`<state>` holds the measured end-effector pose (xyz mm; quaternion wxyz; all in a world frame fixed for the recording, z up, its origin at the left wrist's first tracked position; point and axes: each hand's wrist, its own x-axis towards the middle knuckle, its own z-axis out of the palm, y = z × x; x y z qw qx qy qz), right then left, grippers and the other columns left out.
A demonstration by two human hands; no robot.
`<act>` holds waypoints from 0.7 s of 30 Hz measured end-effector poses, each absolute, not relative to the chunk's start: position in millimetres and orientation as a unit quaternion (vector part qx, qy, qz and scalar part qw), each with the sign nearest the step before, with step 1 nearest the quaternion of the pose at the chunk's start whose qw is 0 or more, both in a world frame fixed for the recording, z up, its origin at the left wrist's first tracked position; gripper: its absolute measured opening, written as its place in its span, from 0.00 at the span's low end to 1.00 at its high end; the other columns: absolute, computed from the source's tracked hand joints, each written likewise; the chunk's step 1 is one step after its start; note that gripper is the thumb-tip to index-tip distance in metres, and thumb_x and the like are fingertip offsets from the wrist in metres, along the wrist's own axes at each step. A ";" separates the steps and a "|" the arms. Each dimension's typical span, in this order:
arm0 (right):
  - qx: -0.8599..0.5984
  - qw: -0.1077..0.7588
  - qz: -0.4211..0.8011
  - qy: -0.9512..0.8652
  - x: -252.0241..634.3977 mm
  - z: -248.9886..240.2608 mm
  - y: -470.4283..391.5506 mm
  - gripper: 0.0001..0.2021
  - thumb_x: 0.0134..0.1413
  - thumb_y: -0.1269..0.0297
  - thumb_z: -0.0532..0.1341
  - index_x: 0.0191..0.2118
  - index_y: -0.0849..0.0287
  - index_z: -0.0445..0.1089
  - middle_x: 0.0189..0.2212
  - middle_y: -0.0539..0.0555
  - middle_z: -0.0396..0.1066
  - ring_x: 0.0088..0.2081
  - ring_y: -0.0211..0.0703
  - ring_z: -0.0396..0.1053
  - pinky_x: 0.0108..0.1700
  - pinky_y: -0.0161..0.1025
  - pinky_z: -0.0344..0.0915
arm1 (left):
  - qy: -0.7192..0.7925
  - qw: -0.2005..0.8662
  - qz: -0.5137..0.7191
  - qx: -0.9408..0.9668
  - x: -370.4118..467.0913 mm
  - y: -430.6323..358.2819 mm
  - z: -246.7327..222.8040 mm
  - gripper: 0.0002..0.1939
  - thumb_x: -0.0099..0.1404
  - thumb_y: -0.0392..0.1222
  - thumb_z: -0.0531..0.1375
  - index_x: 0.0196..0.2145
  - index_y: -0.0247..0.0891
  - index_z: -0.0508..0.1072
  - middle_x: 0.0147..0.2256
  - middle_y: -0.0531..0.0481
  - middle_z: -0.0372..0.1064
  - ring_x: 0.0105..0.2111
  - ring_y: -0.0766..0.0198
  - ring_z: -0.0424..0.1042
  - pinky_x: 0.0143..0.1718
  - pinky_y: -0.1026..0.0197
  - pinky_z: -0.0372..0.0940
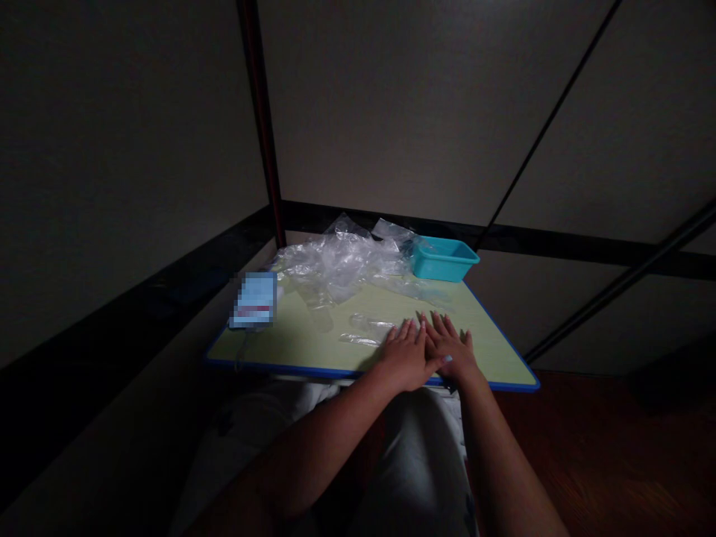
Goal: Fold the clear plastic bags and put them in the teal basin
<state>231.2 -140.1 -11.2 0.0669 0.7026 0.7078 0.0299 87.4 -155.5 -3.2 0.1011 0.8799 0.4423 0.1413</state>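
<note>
My left hand (406, 358) lies flat near the table's front edge, fingers stretched out, its thumb reaching over the back of my right hand (454, 354). My right hand also rests flat, with its fingers spread. A flattened piece of clear plastic film (366, 328), perhaps a small bag, extends left from the fingers of my left hand; whatever part of it lies beneath the hands is hidden. Farther back is a loose heap of crumpled clear plastic bags (350, 257).
A turquoise plastic basket (446, 261) stands at the table's back right corner. On the left lies a light blue, pixelated rectangular item (255, 300). The pale yellow-green table (291, 347) has a blue edge, and walls rise behind it and to the left.
</note>
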 end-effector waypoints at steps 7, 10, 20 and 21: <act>0.717 0.013 0.024 0.696 228.2 -12.7 -141.2 0.26 0.63 0.51 0.35 0.65 0.40 0.31 0.67 0.49 0.33 0.66 0.52 0.33 0.59 0.66 0.39 | 0.471 0.065 0.135 0.869 66.9 -148.7 -14.0 0.43 0.64 0.66 0.31 0.64 0.31 0.48 0.65 0.39 0.39 0.65 0.50 0.36 0.62 0.47 0.39; 0.718 0.009 0.015 0.695 227.2 -12.1 -140.4 0.26 0.63 0.51 0.36 0.65 0.40 0.32 0.67 0.49 0.33 0.66 0.52 0.33 0.59 0.67 0.38 | 0.489 0.062 0.127 0.861 59.0 -146.2 -14.6 0.41 0.64 0.66 0.34 0.64 0.35 0.48 0.65 0.40 0.39 0.65 0.48 0.35 0.61 0.46 0.40; 0.720 0.009 0.018 0.694 227.4 -11.0 -140.5 0.26 0.63 0.49 0.33 0.65 0.39 0.32 0.67 0.48 0.33 0.66 0.52 0.34 0.59 0.67 0.38 | 0.526 0.069 0.112 0.840 28.5 -142.0 -7.1 0.40 0.63 0.68 0.35 0.64 0.42 0.49 0.65 0.40 0.37 0.64 0.41 0.33 0.60 0.42 0.41; 0.720 0.008 0.018 0.693 227.4 -10.9 -140.6 0.26 0.63 0.49 0.33 0.65 0.39 0.32 0.67 0.48 0.33 0.66 0.52 0.34 0.59 0.67 0.38 | 0.529 0.068 0.108 0.839 24.6 -141.4 -7.0 0.40 0.63 0.68 0.35 0.64 0.41 0.48 0.65 0.39 0.37 0.64 0.42 0.33 0.60 0.42 0.41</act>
